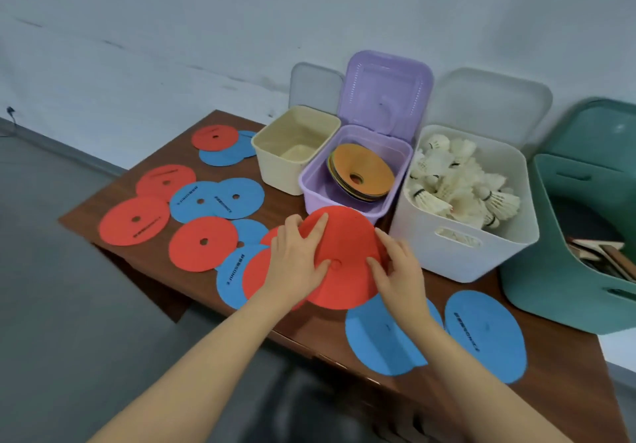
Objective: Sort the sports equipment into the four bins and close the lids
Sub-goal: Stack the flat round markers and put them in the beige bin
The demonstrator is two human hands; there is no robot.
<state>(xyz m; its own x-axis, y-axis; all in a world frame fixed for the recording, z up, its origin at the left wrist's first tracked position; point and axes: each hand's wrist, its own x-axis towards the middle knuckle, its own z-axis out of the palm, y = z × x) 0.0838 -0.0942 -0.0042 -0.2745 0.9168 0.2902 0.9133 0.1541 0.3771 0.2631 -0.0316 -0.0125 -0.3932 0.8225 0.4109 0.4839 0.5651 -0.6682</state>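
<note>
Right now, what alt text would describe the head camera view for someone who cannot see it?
Both hands, left and right, hold a red disc above a brown table strewn with red and blue discs. Behind stand four open bins: cream looks empty, purple holds orange discs, white holds shuttlecocks, green partly shows.

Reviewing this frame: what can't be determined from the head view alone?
- Teal bin: cut off by the right edge; its contents are dark and only partly seen.
- Print on the blue discs: too small and blurred to read.
- Stack in the purple bin: the count is hidden under the top orange disc.
- Red disc: the left hand and right hand cover its edges; any discs under it are unclear.
</note>
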